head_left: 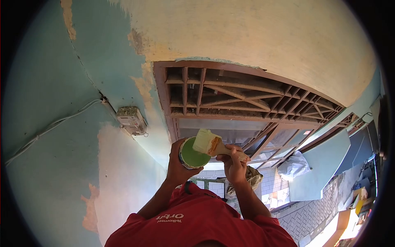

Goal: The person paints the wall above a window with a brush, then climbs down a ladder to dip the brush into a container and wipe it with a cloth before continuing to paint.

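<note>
My left hand (177, 164) is wrapped round a small paint can (193, 158) with green showing inside it. In my right hand (234, 166) is a wide paintbrush (224, 151), gripped by its wooden handle. The pale, paint-coated bristles (203, 140) overlap the can's upper rim in this view. Rusty brown stains mark the brush's metal band. Both hands are held close together in front of my red shirt.
A brown wooden window frame with a lattice (247, 96) spans the wall ahead. An electric meter box (131, 120) and a cable (53, 123) are fixed to the patchy green wall at left. White plastic sheeting (294, 165) and cardboard boxes (347, 220) lie to the right.
</note>
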Motion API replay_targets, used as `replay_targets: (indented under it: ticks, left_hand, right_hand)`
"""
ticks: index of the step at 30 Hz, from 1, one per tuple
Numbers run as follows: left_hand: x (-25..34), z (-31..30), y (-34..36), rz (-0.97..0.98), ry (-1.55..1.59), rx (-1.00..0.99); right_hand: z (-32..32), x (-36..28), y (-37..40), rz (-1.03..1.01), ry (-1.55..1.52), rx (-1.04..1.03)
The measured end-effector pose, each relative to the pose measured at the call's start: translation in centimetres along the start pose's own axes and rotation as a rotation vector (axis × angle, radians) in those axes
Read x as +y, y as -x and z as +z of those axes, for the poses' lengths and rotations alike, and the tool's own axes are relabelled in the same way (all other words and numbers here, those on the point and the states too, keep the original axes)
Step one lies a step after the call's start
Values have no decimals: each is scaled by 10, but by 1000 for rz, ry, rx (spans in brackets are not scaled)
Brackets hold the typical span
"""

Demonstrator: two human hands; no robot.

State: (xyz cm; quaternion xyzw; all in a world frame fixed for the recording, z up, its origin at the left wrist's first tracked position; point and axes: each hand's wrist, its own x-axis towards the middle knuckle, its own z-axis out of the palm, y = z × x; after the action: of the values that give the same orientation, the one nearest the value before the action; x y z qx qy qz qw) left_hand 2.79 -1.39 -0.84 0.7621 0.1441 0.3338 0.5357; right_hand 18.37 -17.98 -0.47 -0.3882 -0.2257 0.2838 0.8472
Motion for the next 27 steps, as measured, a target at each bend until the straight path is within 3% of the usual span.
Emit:
replay_targets:
  ticks: [7, 10, 16, 21, 27]
  left_hand:
    - [7, 2, -7, -13, 81, 16]
    - [9, 3, -9, -20, 93, 13]
    - [13, 2, -12, -14, 5, 3]
    - [15, 1, -16, 0, 42, 20]
    - [18, -2, -16, -13, 169, 67]
  right_hand:
    - [-2, -6, 1, 76, 17, -12]
    - [4, -10, -1, 103, -185, -81]
    - [12, -16, -11, 185, -286, -2]
    - [36, -24, -18, 284, -68, 263]
    - [50, -21, -34, 287, -226, 201]
